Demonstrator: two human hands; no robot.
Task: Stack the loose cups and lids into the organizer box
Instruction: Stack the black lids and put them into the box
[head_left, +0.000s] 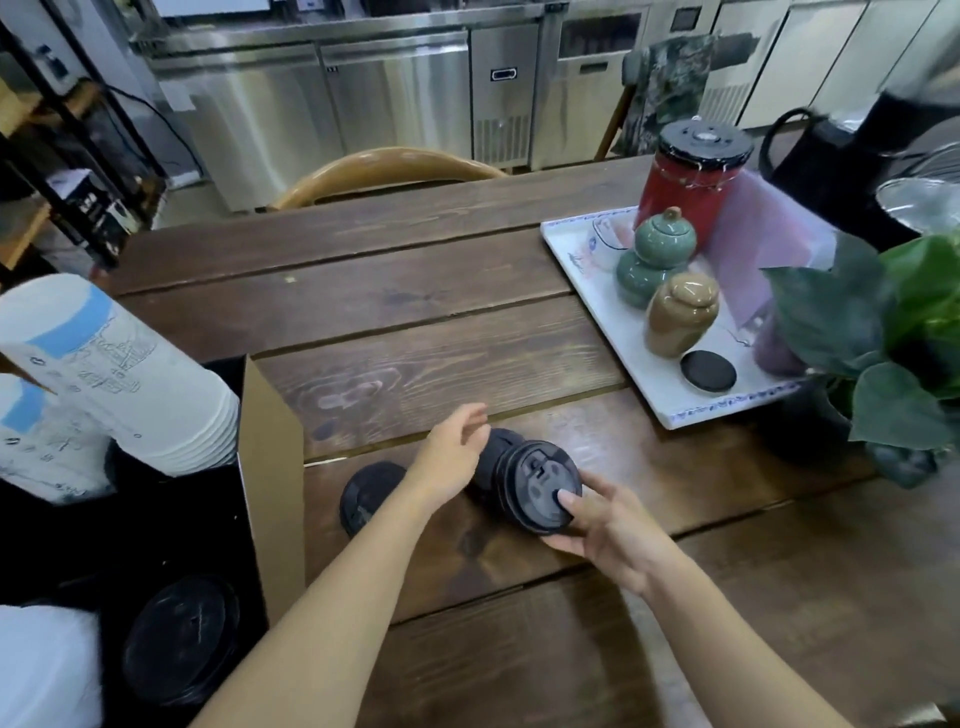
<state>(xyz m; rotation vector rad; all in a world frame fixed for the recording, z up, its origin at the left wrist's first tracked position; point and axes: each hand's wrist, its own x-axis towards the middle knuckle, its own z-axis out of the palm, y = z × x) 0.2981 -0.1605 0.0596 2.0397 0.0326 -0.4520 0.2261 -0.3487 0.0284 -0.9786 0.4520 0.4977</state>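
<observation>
Nearest, a pile of black plastic lids (182, 639) sits inside the cardboard organizer box (272, 467) at left. On the dark wooden plank counter (441, 332), the right hand (605, 530) has its grip closed around a sideways stack of black round lids (535, 486). The left hand (452, 457) is spread wide open against the stack's far end. Further left, white paper cups (104, 374) lean in the box.

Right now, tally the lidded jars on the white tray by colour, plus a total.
Red jar with black lid: 1
Green ceramic jars: 2
Tan ceramic jar: 1
Total: 4
All stand on the white tray; a purple item behind the plant leaves is too hidden to class, so it is left out.
</observation>
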